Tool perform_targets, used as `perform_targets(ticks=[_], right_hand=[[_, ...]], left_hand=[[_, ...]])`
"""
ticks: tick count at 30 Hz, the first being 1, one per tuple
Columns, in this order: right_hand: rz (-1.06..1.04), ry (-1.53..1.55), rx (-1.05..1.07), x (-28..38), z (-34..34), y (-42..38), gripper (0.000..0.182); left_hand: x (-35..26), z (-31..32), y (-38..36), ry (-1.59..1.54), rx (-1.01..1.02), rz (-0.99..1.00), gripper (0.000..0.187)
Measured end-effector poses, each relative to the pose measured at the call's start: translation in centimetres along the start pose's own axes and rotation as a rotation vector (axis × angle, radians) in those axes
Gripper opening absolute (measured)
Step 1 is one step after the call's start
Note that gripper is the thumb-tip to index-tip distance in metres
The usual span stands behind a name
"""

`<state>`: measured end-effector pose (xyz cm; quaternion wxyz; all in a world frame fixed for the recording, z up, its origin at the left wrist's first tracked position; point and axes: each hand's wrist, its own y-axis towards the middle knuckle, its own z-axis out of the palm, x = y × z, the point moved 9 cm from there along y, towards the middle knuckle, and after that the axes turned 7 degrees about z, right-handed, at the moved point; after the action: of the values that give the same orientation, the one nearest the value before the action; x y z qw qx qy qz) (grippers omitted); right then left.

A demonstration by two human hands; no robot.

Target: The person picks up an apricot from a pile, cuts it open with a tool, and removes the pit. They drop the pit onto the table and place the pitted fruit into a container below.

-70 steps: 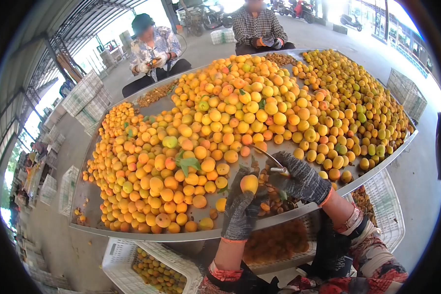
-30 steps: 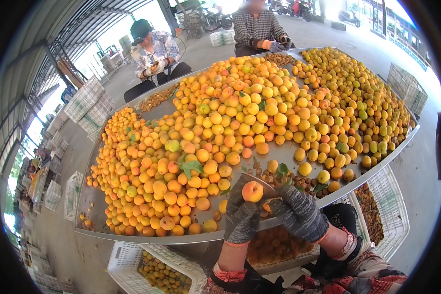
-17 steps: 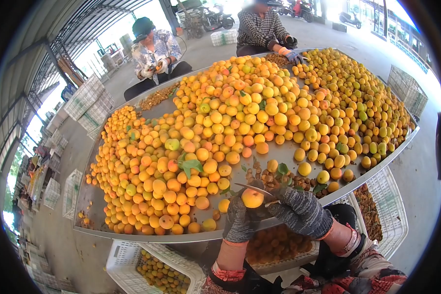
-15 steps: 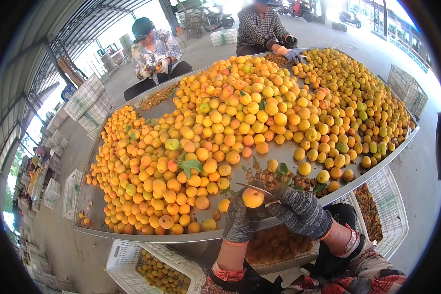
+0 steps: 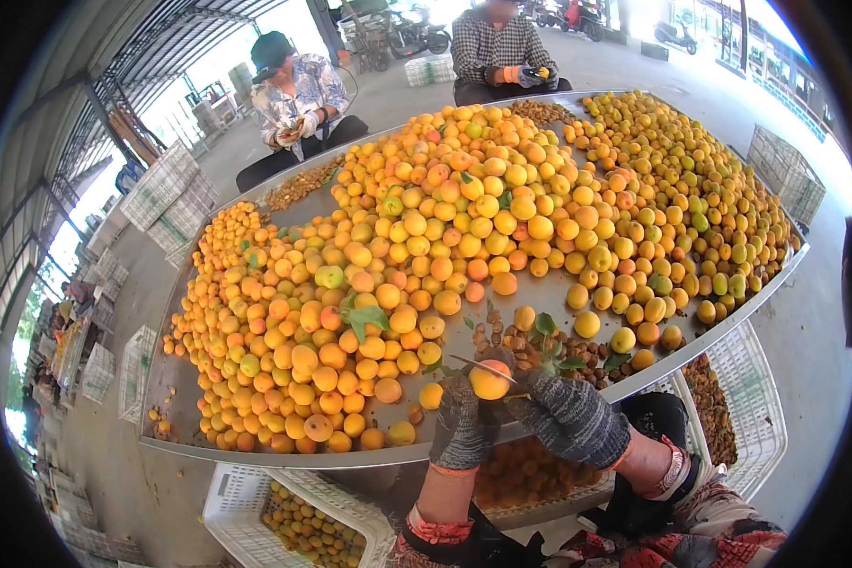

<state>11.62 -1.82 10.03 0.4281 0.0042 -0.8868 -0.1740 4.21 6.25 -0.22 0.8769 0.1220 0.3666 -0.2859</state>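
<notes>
Both my hands wear dark grey knitted gloves and meet at the near edge of a metal table. My left hand (image 5: 461,423) is closed round an apricot (image 5: 489,380), yellow with a reddish blush. In my right hand (image 5: 577,417) is a small knife (image 5: 477,363), its thin blade lying against the fruit; the handle is hidden in the glove. Beyond my hands a big heap of apricots (image 5: 369,275) covers much of the metal table (image 5: 435,327). Brown apricot pits (image 5: 577,351) lie close by with some green leaves (image 5: 545,325).
Below the table's near edge stand a white crate (image 5: 232,506) of apricots, a crate of orange fruit pieces (image 5: 530,473) and a crate (image 5: 753,407) with brown pits. Two people (image 5: 298,99) (image 5: 502,52) sit across the table. Stacked crates (image 5: 166,194) stand at the left.
My right hand has shifted slightly left, and the knife blade now lies lower across the apricot. Across the table, the person in checks has drawn their hands back from the pile.
</notes>
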Motion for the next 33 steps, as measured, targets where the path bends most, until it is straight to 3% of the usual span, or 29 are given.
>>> perform_targets(ticks=[2, 4, 5, 8, 10, 11, 14, 16, 17, 19, 23, 25, 28, 31, 33], right_hand=[[0.006, -0.021, 0.014, 0.0, 0.0, 0.0, 0.029], [0.068, 0.303, 0.014, -0.1, -0.6, -0.2, 0.028], [0.069, 0.302, 0.010, -0.5, -0.8, -0.1, 0.028], [-0.028, 0.069, 0.039, -0.6, -1.2, 0.4, 0.026], [0.069, 0.128, 0.080, -1.1, -1.0, 0.8, 0.028], [0.069, 0.131, 0.078, -1.6, -0.8, 0.8, 0.028], [-0.122, -0.009, 0.027, -1.2, -0.1, 1.0, 0.029], [-0.282, -0.307, -0.096, 1.0, 0.7, 0.7, 0.031], [-0.281, -0.306, -0.095, 1.5, 1.7, 0.5, 0.031], [0.150, 0.007, -0.103, -1.8, 2.7, 0.7, 0.033], [-0.006, 0.043, -0.204, -1.8, 2.4, 0.4, 0.032], [-0.027, -0.021, -0.163, -1.2, 1.5, 0.5, 0.028], [0.136, 0.143, 0.015, -2.0, 1.2, 1.3, 0.029], [-0.040, 0.011, -0.056, -0.9, 0.9, 1.1, 0.032], [0.002, 0.010, -0.087, -1.2, 2.0, 1.1, 0.033]], left_hand=[[-0.3, 0.1, 0.1, 0.107, 0.017, 0.028, 0.052], [-1.0, 0.5, -0.3, 0.307, 0.034, 0.081, 0.051], [-1.4, 1.0, -0.4, 0.308, 0.038, 0.080, 0.051], [-2.3, 2.2, -0.6, 0.312, 0.006, 0.035, 0.044], [-4.3, 3.6, -0.7, 0.443, 0.084, 0.261, 0.037], [-4.5, 3.5, -0.7, 0.447, 0.085, 0.261, 0.037], [-3.1, 2.2, 0.0, 0.369, -0.008, 0.102, 0.035], [-3.2, 1.3, 0.1, 0.254, -0.130, 0.317, 0.033], [-2.9, 1.2, 0.1, 0.255, -0.131, 0.316, 0.033], [-2.7, 0.6, 0.2, 0.272, -0.187, 0.322, 0.032], [-2.7, 0.7, 0.2, 0.150, -0.157, 0.235, 0.034], [-3.0, 0.2, 0.3, 0.344, -0.148, 0.178, 0.035], [-3.5, 0.1, 0.6, 0.365, -0.106, 0.188, 0.036], [-4.1, 0.4, 0.6, 0.437, -0.102, 0.316, 0.037], [-3.1, -0.2, 0.4, 0.358, -0.196, 0.288, 0.036]])
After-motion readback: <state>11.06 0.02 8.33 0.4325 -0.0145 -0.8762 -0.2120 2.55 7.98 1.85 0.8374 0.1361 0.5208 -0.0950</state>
